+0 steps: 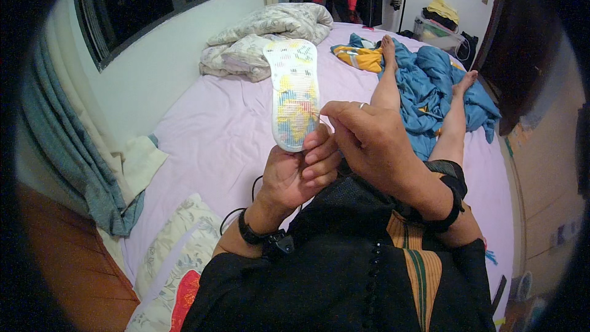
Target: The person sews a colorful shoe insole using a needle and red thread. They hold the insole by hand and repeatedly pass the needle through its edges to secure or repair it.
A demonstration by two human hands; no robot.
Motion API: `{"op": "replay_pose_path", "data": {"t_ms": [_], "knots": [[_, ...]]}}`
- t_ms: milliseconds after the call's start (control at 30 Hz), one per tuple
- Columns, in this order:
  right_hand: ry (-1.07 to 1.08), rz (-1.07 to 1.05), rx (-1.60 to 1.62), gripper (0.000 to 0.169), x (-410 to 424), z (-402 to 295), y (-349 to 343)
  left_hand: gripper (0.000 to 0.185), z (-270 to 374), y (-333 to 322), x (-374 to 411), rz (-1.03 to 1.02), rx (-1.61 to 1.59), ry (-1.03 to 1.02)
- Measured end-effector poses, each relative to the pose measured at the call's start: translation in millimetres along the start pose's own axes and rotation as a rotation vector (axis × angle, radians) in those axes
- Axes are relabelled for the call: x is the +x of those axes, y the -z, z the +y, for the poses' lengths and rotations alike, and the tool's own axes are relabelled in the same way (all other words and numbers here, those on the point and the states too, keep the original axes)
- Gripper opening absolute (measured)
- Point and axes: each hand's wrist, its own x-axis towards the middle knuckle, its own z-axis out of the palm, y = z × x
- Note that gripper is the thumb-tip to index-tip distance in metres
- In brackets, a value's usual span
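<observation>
A white shoe insole (285, 94) with a printed and stitched pattern in yellow, blue and red stands tilted up before me. My left hand (302, 170) grips its lower end, with the thumb behind the near edge and the fingers curled at the right. At the insole's right edge, my right hand (375, 140) has thumb and forefinger pinched together. A fine reddish thread (315, 113) runs from the red stitches to those fingertips. Whether a needle is between them is too small to tell. The back of the insole is hidden.
I sit on a bed with a pink sheet (207, 115). A floral quilt (276, 23) lies bunched beyond the insole, and a blue and yellow cover (415, 83) lies around my legs. A floral pillow (175, 244) and a curtain (78, 147) are at the left.
</observation>
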Motion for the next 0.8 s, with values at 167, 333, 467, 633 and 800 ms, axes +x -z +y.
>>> {"op": "replay_pose_path", "data": {"t_ms": [167, 333, 467, 633, 800], "knots": [[0.114, 0.042, -0.060, 0.018, -4, 5, -1, 0.020, 0, 0, 1, -0.022, 0.001, 0.013], [0.104, 0.038, -0.015, 0.018, -4, 5, 0, 0.021, 0, 2, 2, -0.033, 0.018, 0.010], [0.098, 0.025, -0.034, 0.010, -3, 5, 0, 0.022, 0, 2, 1, -0.012, 0.011, 0.007], [0.106, 0.034, -0.019, 0.009, -4, 6, 2, 0.022, 0, 3, 3, -0.026, 0.015, 0.019], [0.016, -0.022, 0.147, 0.010, -4, 12, 2, 0.024, -1, 7, 4, 0.054, 0.214, -0.085]]}}
